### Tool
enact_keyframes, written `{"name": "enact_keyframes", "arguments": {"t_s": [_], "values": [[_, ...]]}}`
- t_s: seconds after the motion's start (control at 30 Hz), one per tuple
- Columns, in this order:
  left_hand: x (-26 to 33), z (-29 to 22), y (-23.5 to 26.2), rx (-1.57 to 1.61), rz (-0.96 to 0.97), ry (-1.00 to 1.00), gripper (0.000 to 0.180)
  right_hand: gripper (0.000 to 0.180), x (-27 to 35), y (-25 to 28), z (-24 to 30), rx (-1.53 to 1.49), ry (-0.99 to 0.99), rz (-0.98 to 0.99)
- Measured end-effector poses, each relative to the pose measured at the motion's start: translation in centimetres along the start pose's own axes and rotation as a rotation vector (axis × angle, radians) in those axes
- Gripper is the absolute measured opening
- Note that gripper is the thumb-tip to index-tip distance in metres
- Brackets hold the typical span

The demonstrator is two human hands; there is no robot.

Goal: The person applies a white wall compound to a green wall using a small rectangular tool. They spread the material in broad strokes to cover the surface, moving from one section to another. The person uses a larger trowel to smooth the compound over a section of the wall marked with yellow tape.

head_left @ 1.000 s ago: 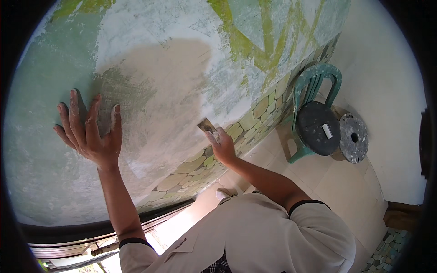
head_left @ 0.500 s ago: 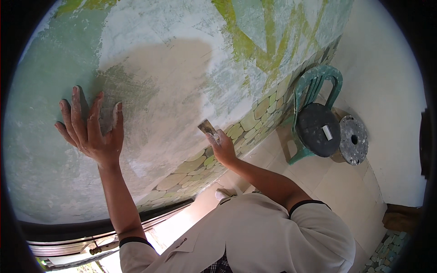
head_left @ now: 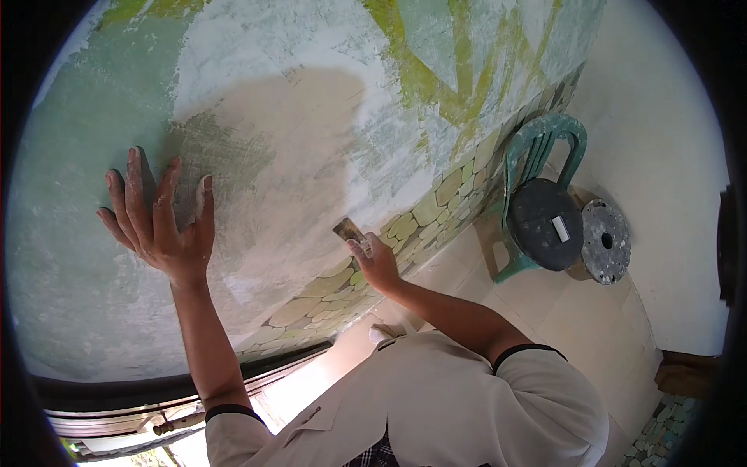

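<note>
While the left hand (head_left: 173, 245) spreads its fingers (head_left: 138, 198) wide on the patchy green-and-white wall (head_left: 311, 148), the right hand (head_left: 379, 263) grips a small, flat, brownish scraper (head_left: 347, 229) near the wall's stone-covered bottom edge (head_left: 426, 210).

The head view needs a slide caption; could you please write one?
Left hand spread at a patchy wall; right hand holds a flat blade near stone cladding.
</note>
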State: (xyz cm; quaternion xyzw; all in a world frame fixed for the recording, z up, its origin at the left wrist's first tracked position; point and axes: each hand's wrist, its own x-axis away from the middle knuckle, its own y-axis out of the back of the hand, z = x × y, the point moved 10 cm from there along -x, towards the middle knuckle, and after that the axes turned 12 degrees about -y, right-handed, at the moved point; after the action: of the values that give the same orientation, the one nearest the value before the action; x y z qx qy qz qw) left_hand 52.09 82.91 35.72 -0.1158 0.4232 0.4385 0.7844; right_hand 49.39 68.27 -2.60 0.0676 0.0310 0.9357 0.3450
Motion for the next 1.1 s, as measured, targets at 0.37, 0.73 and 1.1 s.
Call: {"name": "enact_keyframes", "arguments": {"t_s": [0.37,0.73,1.1], "values": [[0.1,-0.2,0.0,-0.006,0.014,-0.02,0.039,0.043,0.0,0.3,1.6,-0.019,0.147,-0.071],[0.1,-0.1,0.0,-0.001,0.005,-0.003,0.034,0.042,-0.4,-0.4,4.6,-0.01,0.244,-0.097],[0.0,-0.2,-0.1,0.015,0.004,-0.011,0.038,0.04,-0.8,-0.3,4.3,-0.071,0.21,-0.046]]}}
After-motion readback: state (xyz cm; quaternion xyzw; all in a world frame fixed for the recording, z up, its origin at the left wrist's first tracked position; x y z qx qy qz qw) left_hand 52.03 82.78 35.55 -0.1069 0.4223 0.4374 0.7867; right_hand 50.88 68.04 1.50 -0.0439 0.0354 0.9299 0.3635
